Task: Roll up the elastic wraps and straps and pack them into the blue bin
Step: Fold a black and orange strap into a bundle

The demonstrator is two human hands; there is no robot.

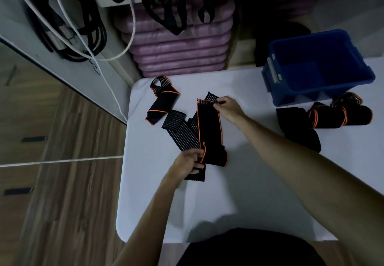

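Note:
A long black elastic wrap with orange edging (209, 128) lies stretched on the white table (239, 193). My left hand (187, 165) grips its near end, and my right hand (227, 106) pinches its far end. A grey-striped stretch of wrap (180, 128) trails to the left under it. Another orange-edged wrap (161, 97) lies loose at the table's far left. The blue bin (318, 66) stands at the far right, and I see no wraps in it. In front of the bin lie rolled wraps (340, 116) and a flat black pad (299, 128).
Black straps (166, 1) hang from a white shelf at the back, above a stack of purple mats (178, 47). Black bands and a white cable (68, 26) hang on the wall at left. Wooden floor lies left of the table's edge.

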